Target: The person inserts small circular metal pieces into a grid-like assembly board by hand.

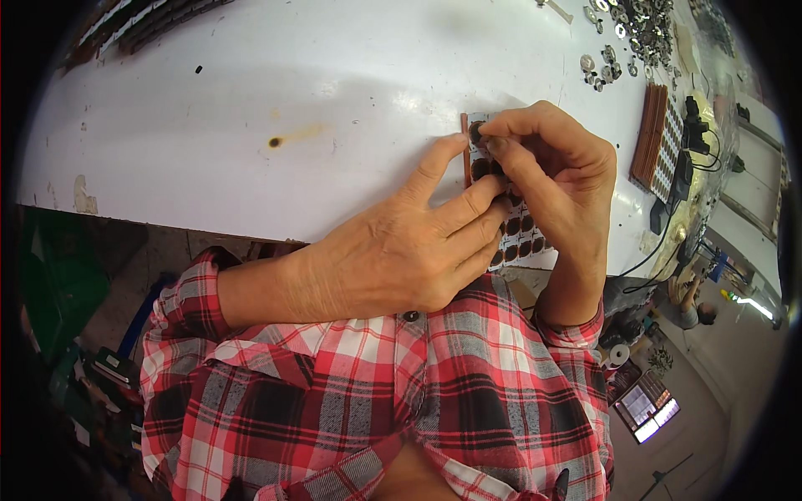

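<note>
Pale panel with dark round pieces [518,238]: at the near edge of the table [209,175], beneath both hands. Left hand [401,242]: fingers spread across it. Right hand [568,171]: thumb and forefinger nearly together at its far end; anything pinched between cannot be told. White tabletop: broad stretch leftward. Brown-edged stack [656,138]: rightward, well apart. Loose metal parts [647,33]: far right.

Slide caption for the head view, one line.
Left hand spread across a panel of round dark discs on a white table, right hand's fingertips at its far end.
</note>
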`<action>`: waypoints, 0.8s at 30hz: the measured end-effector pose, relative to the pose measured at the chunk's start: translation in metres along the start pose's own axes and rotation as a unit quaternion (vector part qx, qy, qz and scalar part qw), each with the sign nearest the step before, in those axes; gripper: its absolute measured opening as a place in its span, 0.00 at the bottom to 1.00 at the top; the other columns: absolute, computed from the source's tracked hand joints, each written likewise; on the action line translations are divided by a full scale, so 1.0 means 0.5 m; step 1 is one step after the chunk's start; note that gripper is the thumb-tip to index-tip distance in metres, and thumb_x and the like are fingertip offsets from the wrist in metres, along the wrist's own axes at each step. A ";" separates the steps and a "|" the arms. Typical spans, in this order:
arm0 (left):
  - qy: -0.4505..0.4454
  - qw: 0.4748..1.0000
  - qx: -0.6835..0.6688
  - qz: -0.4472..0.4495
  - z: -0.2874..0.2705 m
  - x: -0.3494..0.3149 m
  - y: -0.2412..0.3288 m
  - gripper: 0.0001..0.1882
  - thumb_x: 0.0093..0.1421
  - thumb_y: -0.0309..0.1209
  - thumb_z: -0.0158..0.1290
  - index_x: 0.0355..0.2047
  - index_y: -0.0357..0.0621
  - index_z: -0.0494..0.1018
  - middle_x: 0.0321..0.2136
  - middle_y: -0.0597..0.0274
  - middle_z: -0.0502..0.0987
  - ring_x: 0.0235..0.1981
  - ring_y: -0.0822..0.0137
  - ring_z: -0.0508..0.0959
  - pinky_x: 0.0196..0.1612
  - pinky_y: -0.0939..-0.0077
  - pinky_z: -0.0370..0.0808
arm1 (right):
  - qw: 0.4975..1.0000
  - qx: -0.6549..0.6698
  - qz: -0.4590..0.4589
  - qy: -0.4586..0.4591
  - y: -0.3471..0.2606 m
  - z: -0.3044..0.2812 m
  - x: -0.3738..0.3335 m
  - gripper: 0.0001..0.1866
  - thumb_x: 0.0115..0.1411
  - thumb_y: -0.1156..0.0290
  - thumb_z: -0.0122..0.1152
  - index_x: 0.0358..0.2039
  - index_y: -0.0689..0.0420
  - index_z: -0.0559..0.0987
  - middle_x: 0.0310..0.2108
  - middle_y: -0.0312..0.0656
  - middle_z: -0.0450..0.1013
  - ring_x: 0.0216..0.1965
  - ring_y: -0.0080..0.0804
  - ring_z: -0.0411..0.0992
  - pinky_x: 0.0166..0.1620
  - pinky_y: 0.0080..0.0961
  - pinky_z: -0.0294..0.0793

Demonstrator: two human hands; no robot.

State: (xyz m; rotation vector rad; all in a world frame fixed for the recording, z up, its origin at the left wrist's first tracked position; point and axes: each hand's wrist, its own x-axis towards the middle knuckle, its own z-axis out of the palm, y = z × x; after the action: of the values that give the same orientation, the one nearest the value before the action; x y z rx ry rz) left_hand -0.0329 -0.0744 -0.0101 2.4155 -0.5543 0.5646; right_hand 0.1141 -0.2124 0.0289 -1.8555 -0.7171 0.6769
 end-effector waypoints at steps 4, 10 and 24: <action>-0.030 0.999 0.003 0.010 -0.010 0.005 -0.003 0.13 0.53 0.30 0.62 0.38 0.38 0.84 0.43 0.56 0.83 0.57 0.54 0.79 0.63 0.33 0.72 | 0.999 -0.044 0.016 0.003 -0.019 0.012 0.004 0.07 0.66 0.86 0.62 0.43 0.66 0.84 0.32 0.34 0.81 0.32 0.14 0.77 0.35 0.14 0.76; -0.033 0.999 0.018 0.012 -0.009 0.010 0.004 0.15 0.49 0.32 0.61 0.36 0.37 0.84 0.39 0.54 0.82 0.54 0.50 0.80 0.61 0.31 0.72 | 0.995 -0.083 0.038 0.042 -0.023 0.028 0.000 0.08 0.65 0.87 0.64 0.43 0.67 0.84 0.34 0.36 0.81 0.32 0.18 0.78 0.34 0.15 0.78; 0.014 1.000 -0.001 0.004 0.014 0.013 0.008 0.15 0.44 0.35 0.63 0.29 0.36 0.81 0.36 0.51 0.81 0.48 0.48 0.80 0.59 0.27 0.72 | 0.985 -0.123 -0.082 0.085 0.010 0.041 -0.013 0.10 0.59 0.88 0.65 0.40 0.63 0.87 0.30 0.34 0.75 0.30 0.17 0.71 0.32 0.16 0.69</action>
State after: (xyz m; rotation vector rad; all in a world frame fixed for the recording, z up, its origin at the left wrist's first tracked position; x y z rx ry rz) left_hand -0.0279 -0.0834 -0.0100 2.4005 -0.5526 0.5988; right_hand 0.0957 -0.2065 0.0177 -2.0225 -0.8597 0.3299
